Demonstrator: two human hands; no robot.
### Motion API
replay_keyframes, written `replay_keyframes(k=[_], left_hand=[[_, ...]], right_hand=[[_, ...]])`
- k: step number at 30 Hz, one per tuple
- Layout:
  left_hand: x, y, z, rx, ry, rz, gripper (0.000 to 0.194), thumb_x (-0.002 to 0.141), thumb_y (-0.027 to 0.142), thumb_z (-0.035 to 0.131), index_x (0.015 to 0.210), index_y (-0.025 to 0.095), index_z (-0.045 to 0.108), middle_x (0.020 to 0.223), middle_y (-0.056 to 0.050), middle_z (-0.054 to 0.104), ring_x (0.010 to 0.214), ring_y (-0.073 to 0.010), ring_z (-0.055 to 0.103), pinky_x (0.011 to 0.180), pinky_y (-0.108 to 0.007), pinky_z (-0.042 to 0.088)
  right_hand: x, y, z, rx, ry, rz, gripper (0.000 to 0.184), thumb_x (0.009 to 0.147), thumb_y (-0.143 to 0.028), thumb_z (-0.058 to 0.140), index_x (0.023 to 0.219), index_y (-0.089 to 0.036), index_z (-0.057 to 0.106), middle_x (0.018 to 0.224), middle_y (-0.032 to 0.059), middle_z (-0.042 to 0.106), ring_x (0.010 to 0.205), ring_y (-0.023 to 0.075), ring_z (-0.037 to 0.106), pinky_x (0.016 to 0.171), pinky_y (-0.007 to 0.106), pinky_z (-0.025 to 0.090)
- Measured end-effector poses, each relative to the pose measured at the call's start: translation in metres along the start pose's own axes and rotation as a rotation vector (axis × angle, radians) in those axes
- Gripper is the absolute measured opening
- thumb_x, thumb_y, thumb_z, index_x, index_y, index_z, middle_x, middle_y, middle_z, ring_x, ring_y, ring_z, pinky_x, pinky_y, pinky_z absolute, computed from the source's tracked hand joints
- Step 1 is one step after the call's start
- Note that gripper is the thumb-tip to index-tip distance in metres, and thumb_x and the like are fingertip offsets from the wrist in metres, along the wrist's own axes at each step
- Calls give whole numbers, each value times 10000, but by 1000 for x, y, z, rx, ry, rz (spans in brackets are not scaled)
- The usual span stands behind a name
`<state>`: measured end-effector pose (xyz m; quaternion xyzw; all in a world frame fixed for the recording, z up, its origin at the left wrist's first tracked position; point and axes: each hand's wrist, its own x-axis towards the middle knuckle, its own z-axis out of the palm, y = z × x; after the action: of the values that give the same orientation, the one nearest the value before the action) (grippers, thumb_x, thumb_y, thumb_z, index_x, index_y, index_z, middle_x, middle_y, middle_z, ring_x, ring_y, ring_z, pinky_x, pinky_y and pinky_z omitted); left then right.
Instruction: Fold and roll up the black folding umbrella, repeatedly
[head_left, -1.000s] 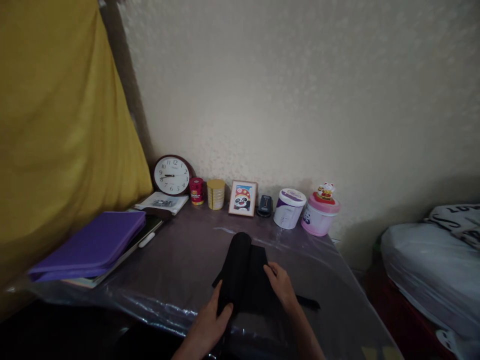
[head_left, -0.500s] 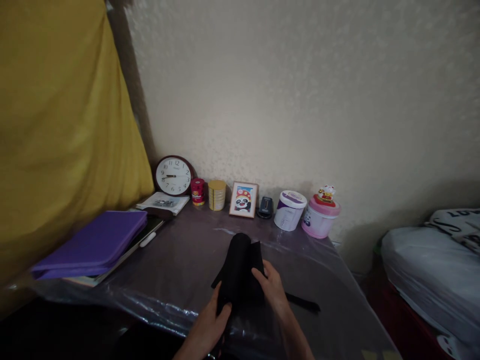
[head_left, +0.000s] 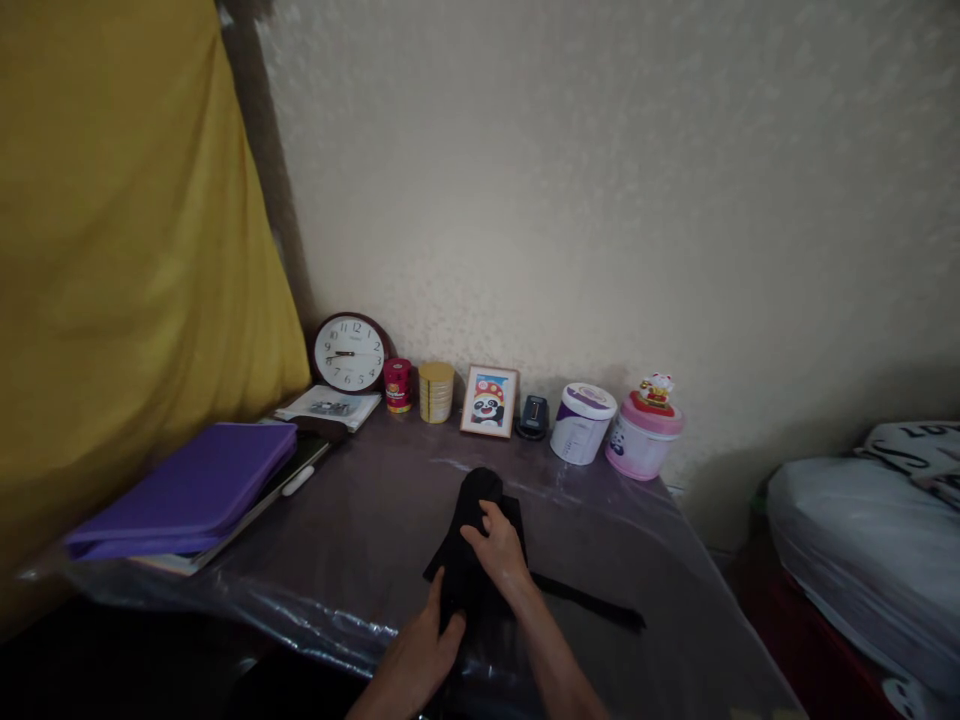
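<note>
A black cloth roll (head_left: pixel 472 487) lies on the table in front of me, its far end rounded and a loose panel spread at its right side. From under it a thin black strap (head_left: pixel 592 603) runs out to the right. My left hand (head_left: pixel 427 635) is closed around the near left part of the roll, thumb on top and index finger along its side. Over the top of the roll lies my right hand (head_left: pixel 499 550), fingers bent and pressed onto the black cloth. The roll's near end is hidden by my hands and dark shadow.
Along the wall stand a clock (head_left: pixel 349 352), a red can (head_left: pixel 397 386), a yellow-lidded can (head_left: pixel 436 392), a panda picture frame (head_left: pixel 489 401), a dark small device (head_left: pixel 533 417), a white tub (head_left: pixel 583 425) and a pink-lidded tub (head_left: pixel 643 440). A purple folder (head_left: pixel 184 490) lies left.
My right hand has moved left and up, from the loose panel's right edge onto the top of the black roll. More of the strap shows. My left hand stays at the near end.
</note>
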<state>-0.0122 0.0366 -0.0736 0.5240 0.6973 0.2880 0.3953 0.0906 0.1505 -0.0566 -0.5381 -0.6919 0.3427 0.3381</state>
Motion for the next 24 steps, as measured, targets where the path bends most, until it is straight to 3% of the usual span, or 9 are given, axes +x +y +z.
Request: replay_keyframes(k=[8, 11, 15, 19, 21, 24], left_hand=[[-8, 14, 0, 138, -38, -52, 628, 847, 301, 357, 1399, 114, 123, 1208, -157, 558, 1128, -222, 520, 950, -347, 361], [-8, 13, 2, 174, -38, -51, 622, 856, 317, 336, 1402, 123, 111, 1162, -162, 588, 1064, -242, 567, 903, -368, 396], [-4, 4, 3, 101, -34, -13, 631, 853, 324, 332, 1403, 118, 101, 1199, -147, 565, 1101, -222, 540, 923, -346, 389], [-1, -1, 0, -70, -13, 33, 627, 832, 319, 361, 1388, 102, 169, 1284, -128, 494, 1154, -190, 493, 958, -291, 371], [-2, 2, -3, -192, -33, 49, 636, 822, 357, 384, 1382, 128, 190, 1218, -114, 551, 1024, -185, 583, 856, -271, 452], [-8, 11, -9, -366, -117, -46, 668, 830, 433, 359, 1394, 176, 109, 770, -47, 680, 525, -159, 624, 475, -257, 491]], right_hand=[[-11, 10, -29, 25, -11, 7, 358, 733, -263, 532, 1079, -176, 536, 1069, 85, 629, 1027, 235, 581, 828, 330, 467], [-20, 13, -45, -124, 33, -29, 238, 756, -274, 499, 970, -212, 582, 956, 52, 653, 946, 231, 607, 783, 337, 470], [-30, 13, -58, -398, 173, -101, 212, 753, -243, 482, 923, -225, 608, 951, 72, 626, 916, 240, 590, 754, 342, 460], [-34, 8, -61, -489, 146, -61, 256, 774, -244, 456, 971, -202, 613, 960, 99, 642, 919, 253, 594, 754, 343, 447], [-34, 9, -62, -475, 85, 16, 304, 788, -269, 443, 1035, -180, 598, 983, 108, 653, 931, 262, 599, 764, 350, 441], [-32, 16, -63, -390, 16, 100, 381, 777, -328, 473, 1101, -148, 563, 1058, 122, 636, 999, 270, 576, 816, 354, 426]])
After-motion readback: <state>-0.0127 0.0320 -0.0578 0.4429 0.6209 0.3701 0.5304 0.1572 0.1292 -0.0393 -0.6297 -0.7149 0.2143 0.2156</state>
